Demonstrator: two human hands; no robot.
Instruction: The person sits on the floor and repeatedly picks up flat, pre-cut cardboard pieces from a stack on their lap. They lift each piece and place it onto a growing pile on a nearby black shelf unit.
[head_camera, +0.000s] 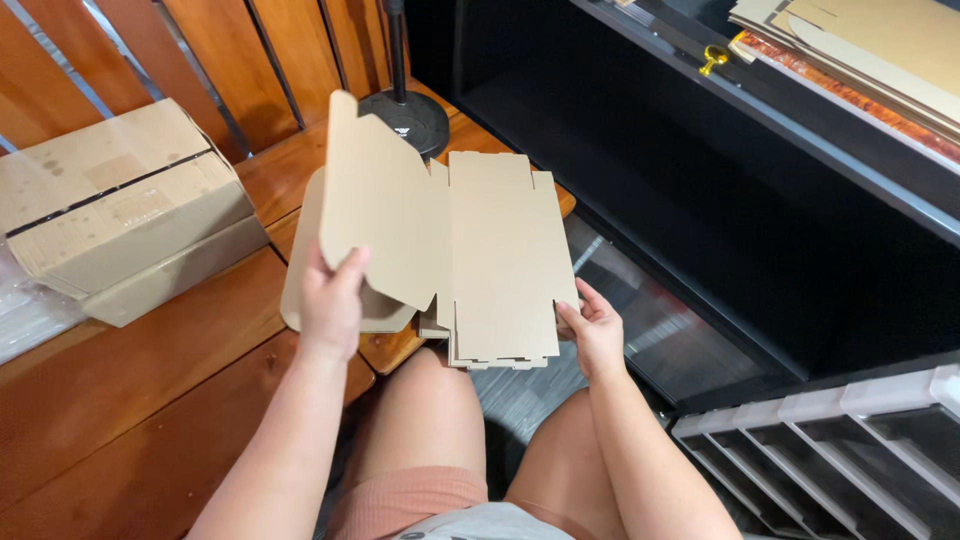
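Observation:
I hold a flat, unfolded brown cardboard box blank (470, 240) over my knees. My left hand (332, 300) grips its left flap, which is bent up and has a rounded top corner. My right hand (592, 330) holds the lower right edge of the main panel between thumb and fingers. More flat blanks seem stacked behind the front one, their edges showing at the bottom.
A taped cardboard box (120, 205) sits on the wooden bench (150, 380) at the left. A black round stand base (405, 120) rests behind the blank. Dark shelving (760, 200) fills the right, with flat cardboard sheets (870, 50) on top and clear plastic drawers (850, 440) below.

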